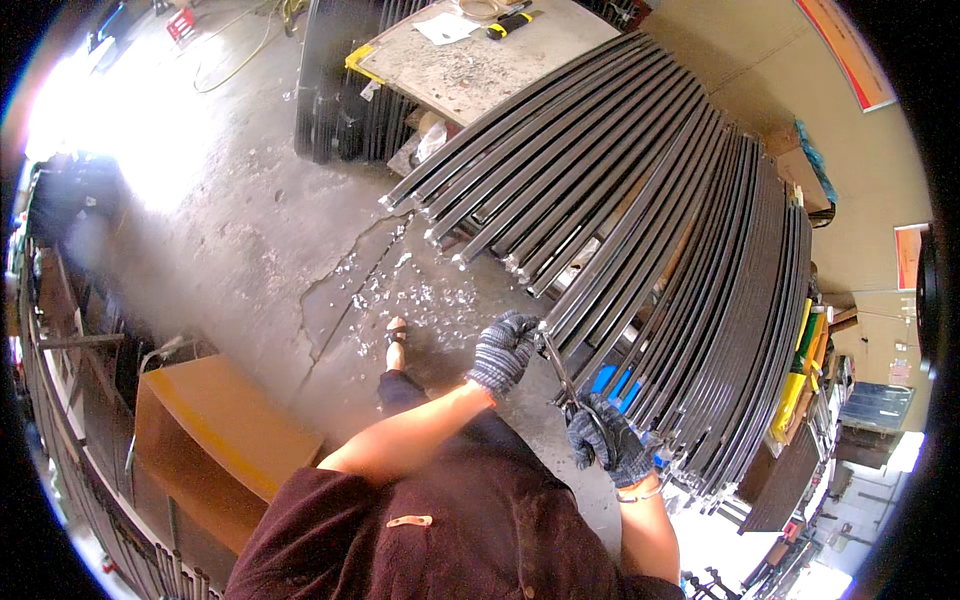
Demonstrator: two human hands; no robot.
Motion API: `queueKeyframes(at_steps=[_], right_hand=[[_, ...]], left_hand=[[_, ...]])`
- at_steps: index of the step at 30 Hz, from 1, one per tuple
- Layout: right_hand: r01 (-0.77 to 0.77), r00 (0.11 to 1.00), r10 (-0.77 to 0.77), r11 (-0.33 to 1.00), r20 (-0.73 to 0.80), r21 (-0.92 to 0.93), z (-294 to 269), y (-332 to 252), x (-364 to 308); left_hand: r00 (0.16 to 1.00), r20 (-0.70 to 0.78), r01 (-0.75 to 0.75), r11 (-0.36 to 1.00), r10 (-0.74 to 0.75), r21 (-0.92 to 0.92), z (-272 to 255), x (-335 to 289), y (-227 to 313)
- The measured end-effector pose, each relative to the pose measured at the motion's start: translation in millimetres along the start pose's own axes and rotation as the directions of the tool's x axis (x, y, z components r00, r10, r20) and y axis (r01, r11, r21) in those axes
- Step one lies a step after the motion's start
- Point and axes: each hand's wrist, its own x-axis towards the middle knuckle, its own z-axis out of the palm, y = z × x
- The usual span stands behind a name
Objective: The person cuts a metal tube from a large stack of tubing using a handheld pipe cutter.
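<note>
Both my hands wear grey-and-black knitted gloves. My left hand (505,352) is closed beside the end of a dark metal tube (600,270), one of several in a long row; whatever its fingers hold is hidden. Closed round the lower end of a slim, dark hand tool (560,368) is my right hand (608,438). The tool looks like long pliers, and its upper end reaches the tube's end next to my left hand. Bits of whitish wrapping cling to several tube ends. Blue material (618,385) shows between the tubes just above my right hand.
Whitish scraps (410,295) litter the concrete floor by my foot. A large cardboard box (220,430) stands at the left. At the far side, a worktable (480,65) bears a yellow-and-black tool (510,25) and paper. Yellow-wrapped pieces (795,385) lie beyond the tubes at right.
</note>
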Motion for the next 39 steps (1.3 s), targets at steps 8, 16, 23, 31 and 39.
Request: queueKeyframes(at_steps=[8,16,23,31,39], right_hand=[[-0.039,0.999,0.045,0.978,-0.023,0.206,-0.5,9.7,-4.4],[0.009,0.999,-0.002,0.989,-0.050,0.146,12.0,2.1,-17.8],[0.081,0.990,-0.051,0.968,0.129,-0.236,7.1,-23.5,-34.3],[-0.085,0.979,0.095,0.994,-0.180,0.062,2.7,-29.3,-51.2],[0.514,0.713,-0.640,0.755,-0.287,-0.406,12.4,-58.8,78.5]], left_hand=[[0.998,-0.008,-0.055,0.990,0.057,0.132,-18.4,-9.3,26.1],[0.995,-0.042,-0.089,0.987,0.096,0.134,-21.2,-13.7,33.8],[0.910,0.101,-0.409,0.824,0.403,0.393,-44.0,-12.2,46.2],[0.912,0.118,-0.393,0.757,0.392,0.523,-67.3,-4.6,42.1],[0.970,0.065,-0.237,0.971,0.234,0.044,-70.5,-26.7,87.3]])
